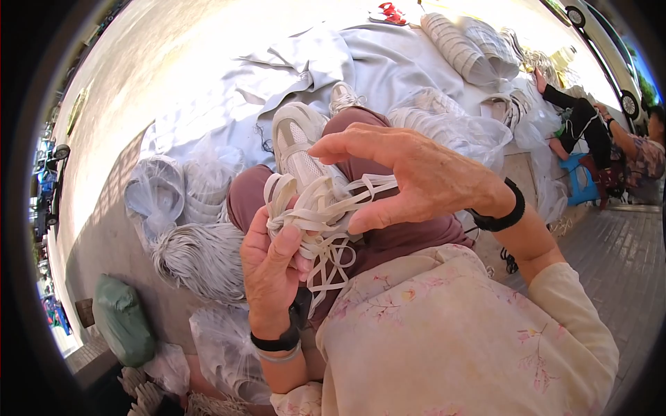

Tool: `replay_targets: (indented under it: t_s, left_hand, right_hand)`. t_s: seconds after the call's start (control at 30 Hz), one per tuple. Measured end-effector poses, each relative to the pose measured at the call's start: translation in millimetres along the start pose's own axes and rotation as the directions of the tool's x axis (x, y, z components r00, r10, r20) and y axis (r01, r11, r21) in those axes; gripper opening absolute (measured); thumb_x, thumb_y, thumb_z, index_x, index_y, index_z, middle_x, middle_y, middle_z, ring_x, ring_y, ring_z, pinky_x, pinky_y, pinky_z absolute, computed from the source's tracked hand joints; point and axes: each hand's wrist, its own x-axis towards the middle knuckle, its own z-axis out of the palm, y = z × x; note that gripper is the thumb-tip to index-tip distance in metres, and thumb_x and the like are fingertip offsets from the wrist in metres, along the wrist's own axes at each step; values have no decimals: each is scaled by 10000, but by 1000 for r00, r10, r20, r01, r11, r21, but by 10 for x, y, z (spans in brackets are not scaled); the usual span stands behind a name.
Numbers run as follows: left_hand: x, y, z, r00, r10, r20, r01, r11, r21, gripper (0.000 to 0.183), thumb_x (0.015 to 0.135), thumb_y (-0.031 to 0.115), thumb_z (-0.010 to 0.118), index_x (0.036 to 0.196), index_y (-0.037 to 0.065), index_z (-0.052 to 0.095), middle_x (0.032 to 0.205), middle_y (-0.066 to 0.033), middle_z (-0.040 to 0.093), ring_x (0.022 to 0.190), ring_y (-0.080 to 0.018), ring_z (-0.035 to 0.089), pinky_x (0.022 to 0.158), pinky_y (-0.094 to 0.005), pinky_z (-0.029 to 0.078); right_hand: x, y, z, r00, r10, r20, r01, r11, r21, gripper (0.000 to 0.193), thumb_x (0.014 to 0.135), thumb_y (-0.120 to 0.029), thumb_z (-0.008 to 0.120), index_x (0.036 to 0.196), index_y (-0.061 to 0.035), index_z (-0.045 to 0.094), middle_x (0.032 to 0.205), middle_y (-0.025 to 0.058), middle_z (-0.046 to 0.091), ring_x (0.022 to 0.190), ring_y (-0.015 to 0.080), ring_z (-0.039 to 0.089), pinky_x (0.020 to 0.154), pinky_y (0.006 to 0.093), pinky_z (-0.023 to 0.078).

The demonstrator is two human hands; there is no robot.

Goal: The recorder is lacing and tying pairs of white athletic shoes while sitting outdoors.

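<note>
My left hand (274, 253) is closed around a loose, looping bundle of cream flat cords (322, 215), thumb on top near a knot-like gathering. Loops and loose strands of it hang down over my lap. My right hand (423, 173) hovers just above and to the right of the bundle, thumb and fingers spread apart. A few strands stretch beneath its palm, and I see nothing gripped in it. To the left of my knee lies a thick hank of grey-white cords (201, 262).
Clear plastic bags with pale coiled goods (156, 191) lie at left, and more bags (451, 125) ahead. A grey sheet (305, 66) covers the ground before my shoes. A green sack (123, 319) stands lower left. At far right another person (635, 149) sits near a blue stool (579, 180).
</note>
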Motion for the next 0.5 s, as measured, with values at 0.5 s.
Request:
replay_targets:
  t_s: [0.5]
  left_hand:
    - [-151,207,52,983,-167,74,84,774,628,300,857,193,679,1064,10,563,855,1,604,788,-38,511,712,-192,418]
  right_hand:
    - [52,-155,-77,964,182,195,-220,955,197,200,774,-131,551,831,33,650,547,139,539,464,212,495,488,336,403]
